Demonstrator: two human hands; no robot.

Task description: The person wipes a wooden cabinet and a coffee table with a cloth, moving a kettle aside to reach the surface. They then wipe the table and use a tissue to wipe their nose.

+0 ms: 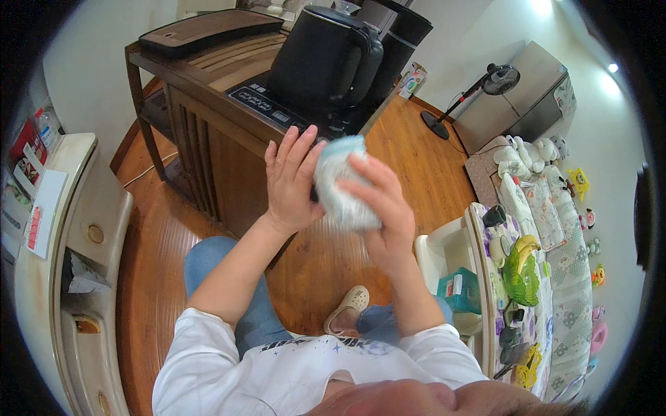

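My right hand [387, 208] grips a white cloth with pale blue edges [341, 182], blurred by motion. My left hand [292, 182] is raised beside the cloth, its fingers extended and its palm turned towards it. A narrow dark patch shows between that palm and the cloth; I cannot tell what it is. Just beyond both hands stands a dark wooden tea cabinet [242, 177]. Set into its top is a black control panel with printed markings [265, 106], and a black electric kettle [315, 62] stands behind the panel.
A brown tea tray [208, 31] lies on the cabinet's far left. Left of me is a cream drawer cabinet [88, 197]. On the right, a side table with a patterned cover [494, 249] carries a green leaf-shaped bowl [520, 275]. Farther off stand a black fan [468, 96] and a fridge [512, 96].
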